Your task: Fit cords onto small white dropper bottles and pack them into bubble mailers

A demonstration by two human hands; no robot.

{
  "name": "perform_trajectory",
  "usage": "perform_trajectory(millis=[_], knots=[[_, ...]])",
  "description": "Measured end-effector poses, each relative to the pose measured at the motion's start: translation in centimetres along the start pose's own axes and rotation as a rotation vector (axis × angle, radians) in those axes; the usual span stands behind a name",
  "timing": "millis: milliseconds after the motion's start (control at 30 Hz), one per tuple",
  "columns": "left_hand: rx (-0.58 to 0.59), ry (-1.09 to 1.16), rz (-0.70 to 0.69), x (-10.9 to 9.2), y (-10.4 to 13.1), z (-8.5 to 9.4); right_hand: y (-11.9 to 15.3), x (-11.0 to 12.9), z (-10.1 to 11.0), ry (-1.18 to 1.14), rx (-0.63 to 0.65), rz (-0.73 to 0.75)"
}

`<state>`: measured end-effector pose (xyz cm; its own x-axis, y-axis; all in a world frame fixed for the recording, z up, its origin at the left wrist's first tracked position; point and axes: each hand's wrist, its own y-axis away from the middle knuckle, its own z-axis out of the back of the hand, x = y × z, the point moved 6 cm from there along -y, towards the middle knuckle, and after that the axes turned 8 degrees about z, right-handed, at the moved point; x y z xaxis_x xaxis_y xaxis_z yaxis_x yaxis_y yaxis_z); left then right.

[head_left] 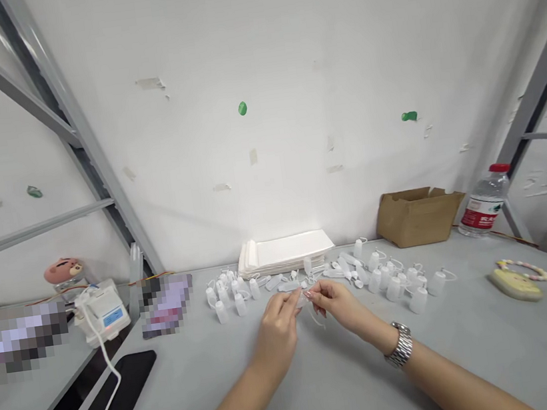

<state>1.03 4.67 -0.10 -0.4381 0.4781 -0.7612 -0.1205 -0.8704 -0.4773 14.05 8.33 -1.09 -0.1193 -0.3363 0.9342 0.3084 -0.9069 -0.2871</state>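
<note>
My left hand (280,325) and my right hand (334,301) meet over the middle of the grey table (327,386). Both have their fingers pinched on one small translucent plastic piece (302,301), partly hidden by the fingertips. A thin clear strap (317,319) hangs down between the hands. Just behind the fingers lie more translucent pieces (333,273). Small white bottles stand to the left (222,312) and to the right (418,301), several with looped straps. A metal watch is on my right wrist.
Behind the bottles lies a stack of white paper (289,248) against the wall. An open cardboard box (419,218), a water bottle (484,201) and a yellow case (516,284) are at right. A phone (168,305) and white device (103,311) are left.
</note>
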Motion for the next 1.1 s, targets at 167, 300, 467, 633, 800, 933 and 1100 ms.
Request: perform_trajectory(millis=[167,300,467,633,800,933,1100], knots=[[0.002,0.461,0.513,1.8,-0.7,-0.3,-0.4,1.2,2.4,-0.064,-0.131,0.054],[0.012,0.631,0.666,2.3,-0.8,-0.2,-0.3,1.5,1.9,-0.122,-0.032,0.059],[0.009,0.502,0.637,2.1,-0.7,-0.3,0.5,2.4,-0.2,-0.205,0.06,0.057],[-0.001,0.441,0.63,1.9,-0.6,-0.5,0.6,2.6,0.3,-0.258,-0.084,0.047],[-0.017,0.455,0.636,2.2,-0.6,-0.4,0.6,2.4,0.6,-0.351,-0.107,0.061],[0.007,0.491,0.624,2.3,-0.6,-0.6,0.6,2.4,0.7,-0.374,-0.115,0.055],[-0.001,0.469,0.607,2.3,-0.5,-0.6,0.7,2.5,0.9,-0.352,-0.134,0.069]])
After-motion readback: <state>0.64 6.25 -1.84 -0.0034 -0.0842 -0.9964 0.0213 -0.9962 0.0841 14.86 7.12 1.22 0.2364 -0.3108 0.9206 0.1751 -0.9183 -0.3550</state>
